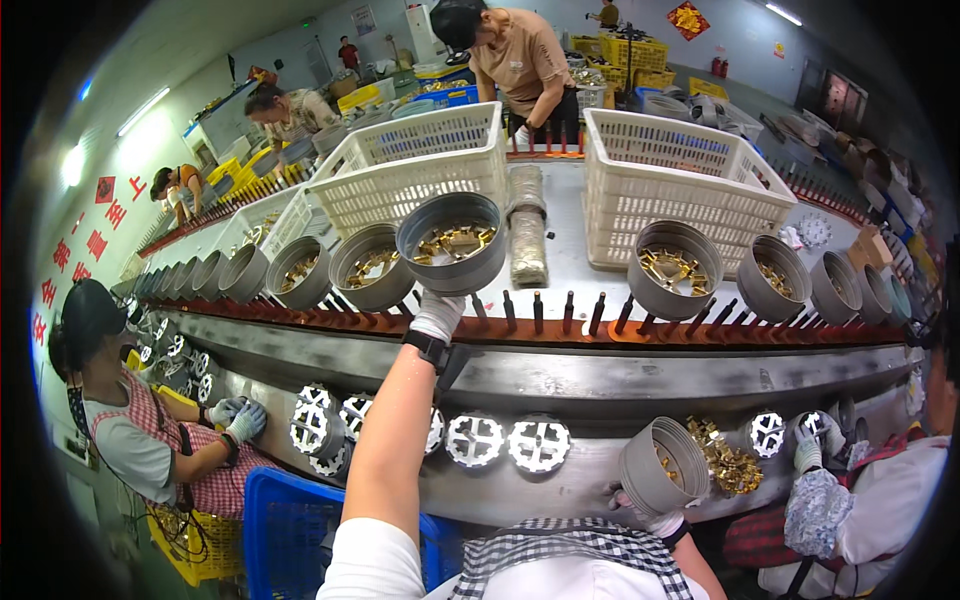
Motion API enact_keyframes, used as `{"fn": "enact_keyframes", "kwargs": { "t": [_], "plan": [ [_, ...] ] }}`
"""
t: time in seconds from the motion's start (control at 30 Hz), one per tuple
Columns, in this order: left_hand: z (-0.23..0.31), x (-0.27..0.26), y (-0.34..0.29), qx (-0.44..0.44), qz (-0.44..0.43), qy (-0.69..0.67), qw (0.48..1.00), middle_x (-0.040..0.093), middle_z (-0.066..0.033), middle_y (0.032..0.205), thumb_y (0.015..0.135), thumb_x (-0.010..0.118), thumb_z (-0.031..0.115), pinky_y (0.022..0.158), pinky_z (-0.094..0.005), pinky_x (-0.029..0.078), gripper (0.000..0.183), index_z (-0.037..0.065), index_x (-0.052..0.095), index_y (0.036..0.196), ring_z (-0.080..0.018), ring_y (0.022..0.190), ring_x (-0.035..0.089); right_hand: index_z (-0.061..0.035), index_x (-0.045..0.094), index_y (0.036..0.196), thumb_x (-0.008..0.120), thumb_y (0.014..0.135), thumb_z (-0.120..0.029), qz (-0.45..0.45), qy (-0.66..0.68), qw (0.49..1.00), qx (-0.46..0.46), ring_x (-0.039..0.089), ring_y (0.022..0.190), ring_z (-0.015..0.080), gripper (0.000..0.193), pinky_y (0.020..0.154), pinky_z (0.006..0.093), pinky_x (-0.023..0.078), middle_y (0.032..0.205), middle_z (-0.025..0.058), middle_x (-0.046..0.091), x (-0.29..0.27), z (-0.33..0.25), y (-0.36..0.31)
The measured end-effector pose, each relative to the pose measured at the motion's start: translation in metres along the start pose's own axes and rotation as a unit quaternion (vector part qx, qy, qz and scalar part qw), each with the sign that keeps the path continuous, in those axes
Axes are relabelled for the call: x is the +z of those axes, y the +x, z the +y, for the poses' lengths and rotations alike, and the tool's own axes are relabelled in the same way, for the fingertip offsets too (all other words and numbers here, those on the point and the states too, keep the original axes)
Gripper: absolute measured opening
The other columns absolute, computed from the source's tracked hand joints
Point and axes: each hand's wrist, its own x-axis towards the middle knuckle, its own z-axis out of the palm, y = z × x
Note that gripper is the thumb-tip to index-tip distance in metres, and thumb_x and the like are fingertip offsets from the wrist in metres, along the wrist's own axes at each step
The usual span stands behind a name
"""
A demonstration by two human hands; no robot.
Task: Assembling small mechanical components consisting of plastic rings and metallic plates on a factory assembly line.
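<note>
My left arm stretches forward, and my gloved left hand (438,316) grips the near underside of a round grey tub (450,277) holding brass-coloured metal pieces (455,242). That tub is raised above the row of pegs. Close to my body, my gloved right hand (652,515) is closed round the lower side of a second grey tub (640,478), tilted over the metal bench (560,490). A few brass pieces show inside it. Next to this tub lies a heap of brass pieces (735,463). White slotted discs (539,444) sit on the bench to its left.
More grey tubs (676,302) line the red peg rail (790,333). Behind stand two white crates (680,185) and a tape-wrapped post (528,235). Co-workers sit left (140,420) and right (880,500); another person (520,60) stands opposite. A blue crate (290,530) is lower left.
</note>
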Motion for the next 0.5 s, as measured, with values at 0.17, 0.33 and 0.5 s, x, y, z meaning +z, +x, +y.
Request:
{"fn": "enact_keyframes", "kwargs": {
  "t": [0.17, 0.33, 0.5],
  "plan": [
    [-0.007, -0.012, -0.013, 0.004, 0.028, 0.008, 1.000, 0.051, -0.0114, 0.135, 0.097, 0.043, 0.019, 0.105, -0.0361, 0.039, 0.036, 0.005, 0.047, 0.130, -0.0227, 0.124, 0.048, 0.0004, 0.056, 0.113, 0.070, 0.082, -0.015, -0.049, -0.077, 0.996, 0.009, 0.063, 0.089, 0.0160, 0.037, 0.078, 0.0282, 0.054, 0.104, 0.0119, 0.064, 0.022, -0.003, 0.016],
    [-0.031, -0.080, -0.009, -0.002, -0.073, 0.281, 0.957, 0.062, -0.0136, 0.117, 0.094, 0.042, 0.018, 0.095, -0.0382, 0.045, 0.029, 0.005, 0.060, 0.112, -0.0249, 0.113, 0.055, 0.0013, 0.056, 0.114, 0.065, 0.087, -0.015, -0.137, -0.325, 0.930, -0.101, 0.062, 0.092, 0.0166, 0.033, 0.080, 0.0271, 0.051, 0.107, 0.0112, 0.064, 0.047, -0.003, 0.031],
    [0.048, -0.045, -0.011, 0.018, -0.030, 0.394, 0.918, 0.059, -0.0139, 0.122, 0.092, 0.048, 0.025, 0.100, -0.0376, 0.041, 0.035, 0.003, 0.055, 0.119, -0.0274, 0.116, 0.053, 0.0012, 0.058, 0.110, 0.063, 0.090, -0.013, -0.001, -0.154, 0.987, -0.048, 0.063, 0.086, 0.0164, 0.025, 0.078, 0.0273, 0.050, 0.101, 0.0100, 0.065, 0.055, -0.012, 0.037]
  ]
}}
